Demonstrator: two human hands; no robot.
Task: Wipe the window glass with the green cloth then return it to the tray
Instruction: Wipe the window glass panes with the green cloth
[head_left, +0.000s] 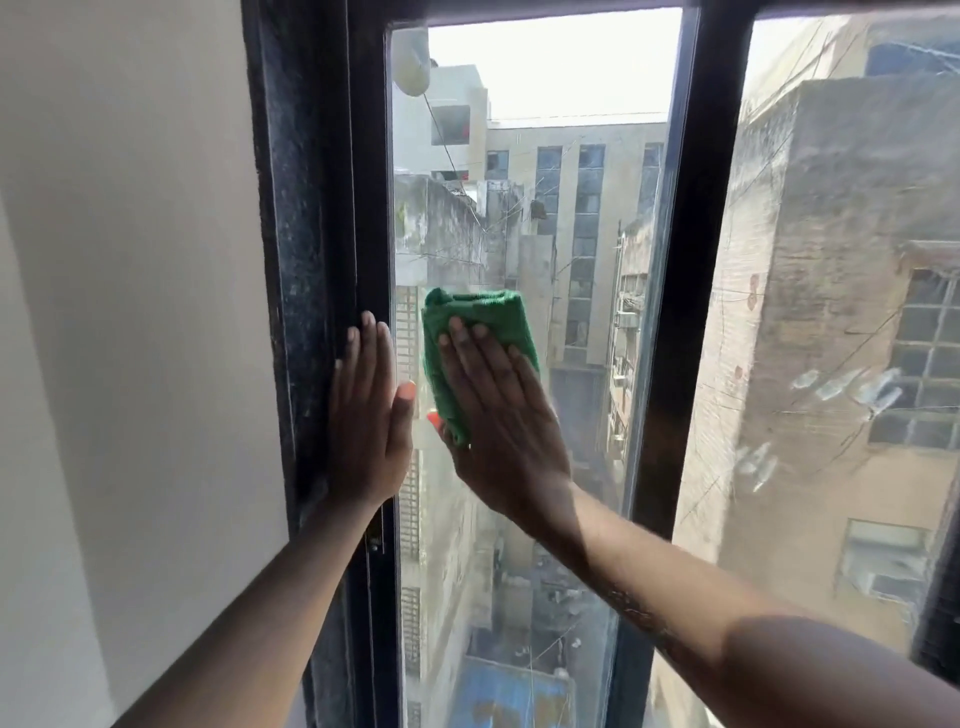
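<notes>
A folded green cloth (480, 317) lies flat against the window glass (561, 218) of the left pane, about halfway up. My right hand (498, 410) presses on it with the palm and spread fingers, thumb curled under the cloth's lower edge. My left hand (366, 410) rests flat and empty on the black frame (363, 208) at the pane's left side, fingers pointing up. The tray is out of sight.
A black upright bar (691, 260) separates this pane from a second, smeared pane (841, 312) on the right. A pale wall (130, 312) runs along the left. A white round object (412, 62) sits at the pane's top left corner. Buildings show outside.
</notes>
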